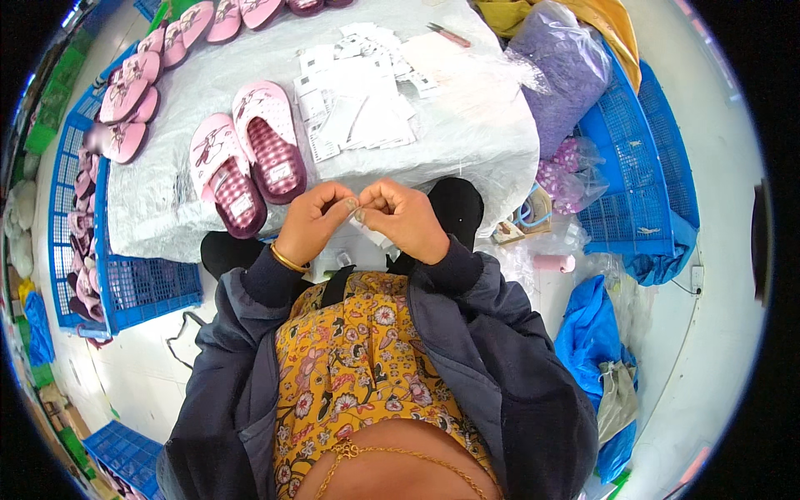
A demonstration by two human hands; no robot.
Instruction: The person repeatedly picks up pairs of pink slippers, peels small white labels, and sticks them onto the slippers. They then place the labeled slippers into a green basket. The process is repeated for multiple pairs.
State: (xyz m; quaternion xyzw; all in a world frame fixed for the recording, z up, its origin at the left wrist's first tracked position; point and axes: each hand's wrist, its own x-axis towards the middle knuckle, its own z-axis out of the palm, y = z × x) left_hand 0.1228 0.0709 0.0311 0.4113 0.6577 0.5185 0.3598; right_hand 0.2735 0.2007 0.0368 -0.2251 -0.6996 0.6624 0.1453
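My left hand point(310, 227) and my right hand point(406, 218) meet at the fingertips in front of the table's near edge. Both are closed in a pinch on something small and pale that I cannot make out. Just beyond my left hand lies a pair of pink slippers with checked maroon insoles, the left slipper point(218, 158) slightly nearer me than the right slipper point(265, 125). Past my hands, a loose pile of white printed tags point(367, 117) covers the middle of the table. Red-handled thread snips point(450, 35) rest at the far right.
The table point(158, 196) has a plastic cover. More pink slippers point(125, 100) line its far left edge. A blue crate point(150, 292) with slippers stands at the left; blue baskets point(625, 158) and a bag of purple material point(558, 75) stand at the right. A pink roll point(553, 263) lies below.
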